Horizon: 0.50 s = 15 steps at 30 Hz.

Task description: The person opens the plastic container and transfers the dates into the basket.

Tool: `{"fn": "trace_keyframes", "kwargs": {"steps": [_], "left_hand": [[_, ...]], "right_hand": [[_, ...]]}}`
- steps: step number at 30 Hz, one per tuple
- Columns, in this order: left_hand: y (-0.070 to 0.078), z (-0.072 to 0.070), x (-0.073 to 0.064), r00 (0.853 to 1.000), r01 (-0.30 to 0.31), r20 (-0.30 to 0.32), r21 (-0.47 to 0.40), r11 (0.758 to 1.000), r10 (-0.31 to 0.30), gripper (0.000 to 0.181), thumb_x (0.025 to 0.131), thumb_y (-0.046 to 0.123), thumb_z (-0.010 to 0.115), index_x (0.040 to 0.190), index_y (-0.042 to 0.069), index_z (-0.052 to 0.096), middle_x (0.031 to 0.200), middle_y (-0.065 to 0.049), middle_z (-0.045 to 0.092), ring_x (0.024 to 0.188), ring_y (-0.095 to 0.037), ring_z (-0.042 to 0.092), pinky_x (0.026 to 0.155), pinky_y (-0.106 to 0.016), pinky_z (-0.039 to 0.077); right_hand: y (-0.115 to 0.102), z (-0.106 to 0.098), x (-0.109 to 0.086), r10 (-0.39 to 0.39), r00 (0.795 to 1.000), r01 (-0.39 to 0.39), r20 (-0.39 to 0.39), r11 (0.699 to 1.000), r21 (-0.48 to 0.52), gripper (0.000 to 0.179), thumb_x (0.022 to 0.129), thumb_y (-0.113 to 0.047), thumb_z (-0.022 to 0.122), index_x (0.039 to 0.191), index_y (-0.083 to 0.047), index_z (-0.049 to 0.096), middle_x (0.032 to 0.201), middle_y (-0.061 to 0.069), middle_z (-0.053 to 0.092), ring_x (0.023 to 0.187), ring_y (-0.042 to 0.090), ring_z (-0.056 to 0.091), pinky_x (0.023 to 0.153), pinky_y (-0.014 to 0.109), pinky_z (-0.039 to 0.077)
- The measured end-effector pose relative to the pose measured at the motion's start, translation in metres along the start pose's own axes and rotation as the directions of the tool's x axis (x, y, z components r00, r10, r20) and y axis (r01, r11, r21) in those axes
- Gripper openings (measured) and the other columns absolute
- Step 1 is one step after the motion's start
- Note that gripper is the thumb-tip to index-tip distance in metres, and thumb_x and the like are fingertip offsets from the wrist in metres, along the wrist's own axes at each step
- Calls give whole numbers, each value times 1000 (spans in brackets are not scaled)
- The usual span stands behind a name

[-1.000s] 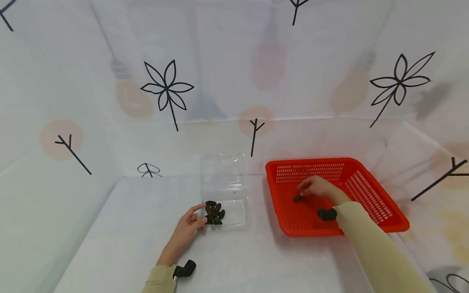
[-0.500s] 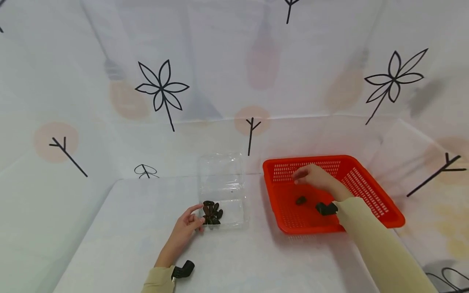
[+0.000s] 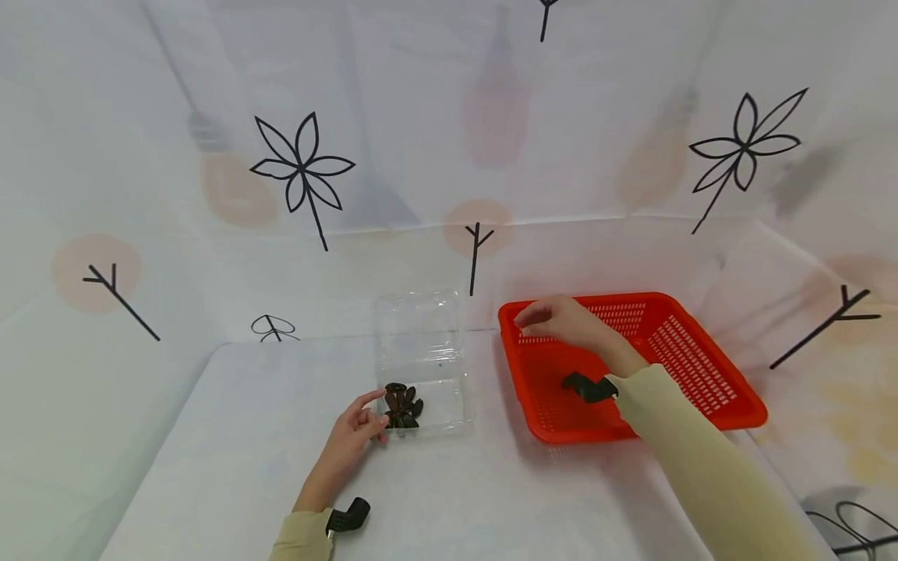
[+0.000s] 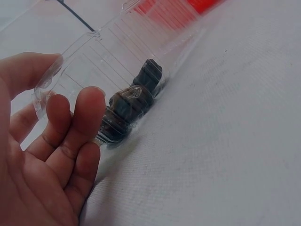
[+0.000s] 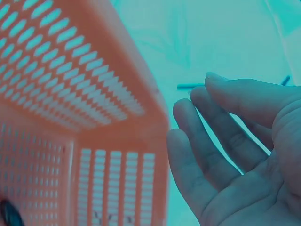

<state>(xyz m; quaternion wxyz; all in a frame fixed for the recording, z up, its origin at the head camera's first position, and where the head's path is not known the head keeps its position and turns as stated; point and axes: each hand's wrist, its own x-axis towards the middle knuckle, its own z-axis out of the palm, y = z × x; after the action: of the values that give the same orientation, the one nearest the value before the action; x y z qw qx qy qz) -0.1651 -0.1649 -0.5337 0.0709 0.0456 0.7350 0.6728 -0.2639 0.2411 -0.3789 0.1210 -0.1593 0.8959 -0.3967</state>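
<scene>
A clear plastic box point(image 3: 445, 405) with its lid raised stands on the table. Dark oval pieces point(image 3: 401, 407), several of them, lie clustered along its left side. My left hand point(image 3: 351, 436) holds the box by its left side, index finger at the upper corner and thumb at the lower. In the left wrist view, the pieces point(image 4: 130, 102) look wrinkled and nearly black. My right hand point(image 3: 561, 321) is empty above the left rim of a red basket point(image 3: 547, 405), its fingers loosely bent. One dark oval piece point(image 5: 10, 214) shows inside the basket in the right wrist view; my wrist hides it in the head view.
The table point(image 3: 238, 436) is covered with white cloth, and a patterned white cloth wall point(image 3: 393, 171) rises right behind the box and basket. A black camera point(image 3: 589, 387) sits on my right wrist, another black camera point(image 3: 349, 516) on my left.
My right hand has let go of a dark oval piece on the basket floor, then risen and moved left to the rim. My left hand has stayed at the box.
</scene>
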Motion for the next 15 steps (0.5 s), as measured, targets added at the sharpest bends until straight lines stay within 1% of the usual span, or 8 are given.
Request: {"fn": "trace_keyframes", "kwargs": {"steps": [5,8,11,15], "left_hand": [[-1,-1,0,1000,-17,-8,16,1000,17,50,96,9,66,143,7,50,75,-7,55,70,-24,65,77,-30,51],[-1,-1,0,1000,-28,-8,21,999,29,51,95,8,67,143,6,49,74,-7,55,70,-24,65,77,-30,51],[0,-2,-1,999,-39,-1,21,999,39,52,96,8,66,144,4,48,73,-8,54,69,-24,65,76,-30,52],[3,-1,-2,999,-34,8,13,999,33,52,96,8,66,144,4,48,73,-12,55,69,-25,65,76,-31,52]], "right_hand": [[-16,16,11,-16,1000,16,21,999,43,26,93,-14,70,119,-9,72,115,9,69,107,28,60,92,47,51],[-24,26,17,-45,998,43,40,998,51,24,94,-12,70,117,-10,72,114,10,70,104,25,62,91,43,51],[-33,36,23,-62,996,58,60,997,56,23,94,-12,69,117,-10,73,112,7,71,104,23,63,91,40,51],[-46,49,28,-77,994,72,83,996,61,23,94,-14,70,116,-11,73,111,2,71,105,22,63,92,39,50]]}}
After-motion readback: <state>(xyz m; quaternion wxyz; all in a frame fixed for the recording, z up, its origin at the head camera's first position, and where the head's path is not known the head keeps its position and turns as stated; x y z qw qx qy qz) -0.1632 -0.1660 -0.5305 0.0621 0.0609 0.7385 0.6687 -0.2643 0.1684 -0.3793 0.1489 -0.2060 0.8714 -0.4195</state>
